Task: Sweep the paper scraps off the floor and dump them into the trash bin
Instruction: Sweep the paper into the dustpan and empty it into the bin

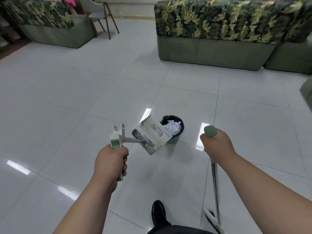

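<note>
A white printed label (154, 127) on the pale dustpan (148, 138) carries several lines of dark type, too blurred to read. A small green sticker (159, 134) just beside it bears what may be a pale numeral or logo, also illegible. No other writing can be read.

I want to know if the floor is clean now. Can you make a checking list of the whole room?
Surface: shiny pale tiled floor; no scraps seen on it.
Job's things: dustpan lifted, tilted toward the trash bin; paper scraps inside the bin; broom held at the side.
Clutter: nothing seen.
Hands: left hand grips dustpan handle; right hand grips broom handle.
Cables: nothing seen.
Surroundings: leafy green sofas, a chair, one black shoe.
</note>
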Demonstrator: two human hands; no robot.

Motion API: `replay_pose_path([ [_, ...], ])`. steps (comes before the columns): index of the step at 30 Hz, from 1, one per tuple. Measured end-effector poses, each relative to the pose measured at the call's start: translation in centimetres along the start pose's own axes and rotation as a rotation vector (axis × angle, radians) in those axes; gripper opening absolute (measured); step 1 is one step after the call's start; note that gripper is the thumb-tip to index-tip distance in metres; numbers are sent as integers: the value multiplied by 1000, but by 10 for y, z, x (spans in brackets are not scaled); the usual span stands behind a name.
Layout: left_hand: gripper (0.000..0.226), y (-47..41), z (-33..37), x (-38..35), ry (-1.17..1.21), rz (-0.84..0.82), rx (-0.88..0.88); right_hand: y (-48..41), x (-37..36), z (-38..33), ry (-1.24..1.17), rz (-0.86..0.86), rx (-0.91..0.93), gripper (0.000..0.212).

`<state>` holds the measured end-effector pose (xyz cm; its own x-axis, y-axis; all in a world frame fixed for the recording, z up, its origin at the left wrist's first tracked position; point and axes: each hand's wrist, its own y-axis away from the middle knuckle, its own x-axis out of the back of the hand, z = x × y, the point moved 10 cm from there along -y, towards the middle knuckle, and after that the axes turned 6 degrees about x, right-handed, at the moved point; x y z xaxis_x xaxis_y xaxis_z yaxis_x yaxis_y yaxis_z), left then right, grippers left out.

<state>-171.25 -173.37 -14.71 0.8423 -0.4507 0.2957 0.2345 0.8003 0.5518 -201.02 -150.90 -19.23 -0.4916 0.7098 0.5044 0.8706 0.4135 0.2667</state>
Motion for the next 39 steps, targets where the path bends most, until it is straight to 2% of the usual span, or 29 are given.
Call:
replay_pose_path([
  [5, 16, -59, 58, 3, -112, -46, -85, -43, -35, -24, 82, -11, -31, 26],
  [9, 14, -93, 71, -7, -230, -44, -124, -68, -42, -23, 149, 9, -63, 26],
  [14, 22, -102, 66, -50, -600, -113, -281, -93, -33, -22, 156, 55, -82, 18],
  [22, 6, -77, 36, -116, -1120, -219, -475, -107, -22, -34, 103, 78, 1, 14],
  [29, 8, -48, 14, -162, -1323, -248, -634, -109, 6, -35, 120, 32, 50, 14],
  [39, 6, -28, 15, -176, -1420, -87, -754, -117, 35, -9, 162, -72, 70, 24],
])
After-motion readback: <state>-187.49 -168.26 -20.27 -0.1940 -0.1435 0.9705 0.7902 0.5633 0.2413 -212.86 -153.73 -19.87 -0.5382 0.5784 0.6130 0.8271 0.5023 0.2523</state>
